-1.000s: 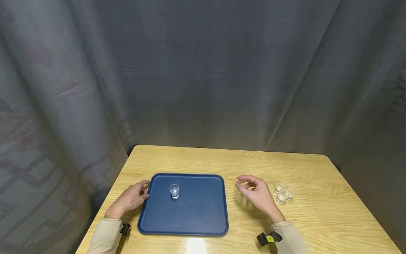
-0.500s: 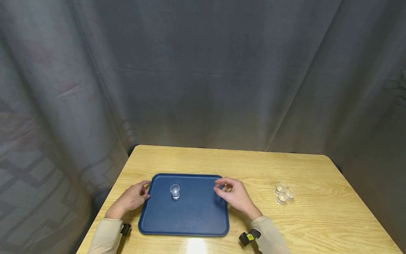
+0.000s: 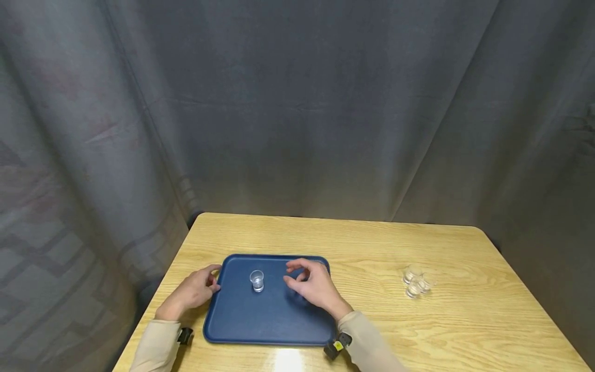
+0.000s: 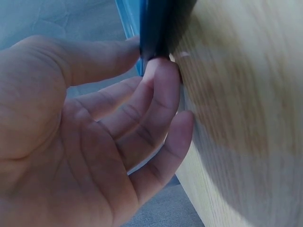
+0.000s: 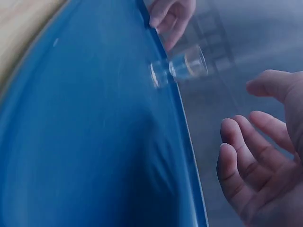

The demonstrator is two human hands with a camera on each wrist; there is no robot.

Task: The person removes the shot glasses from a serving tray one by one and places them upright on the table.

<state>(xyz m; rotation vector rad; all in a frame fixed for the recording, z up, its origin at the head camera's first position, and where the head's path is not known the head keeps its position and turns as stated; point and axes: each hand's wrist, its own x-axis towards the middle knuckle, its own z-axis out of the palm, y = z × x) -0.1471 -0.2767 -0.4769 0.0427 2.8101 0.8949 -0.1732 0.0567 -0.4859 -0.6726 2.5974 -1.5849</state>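
Note:
A dark blue tray [image 3: 269, 320] lies on the wooden table, and one small clear shot glass [image 3: 257, 280] stands upright on it, left of centre. At the tray's left edge, my left hand [image 3: 190, 292] pinches the rim; the left wrist view shows the thumb [image 4: 109, 59] against the rim and fingers at its underside. Above the right half of the tray hovers my right hand [image 3: 317, 287], fingers loosely bent and holding nothing. In the right wrist view the shot glass [image 5: 180, 67] appears a short way off from the fingertips, not touched.
Several clear shot glasses [image 3: 413, 288] stand close together on the table [image 3: 474, 289], right of the tray. A grey curtain [image 3: 297, 113] hangs behind the table's far edge and along its sides.
My right hand has moved left, from the table beside the tray to above the tray's right half. The left hand and the shot glass have hardly moved.

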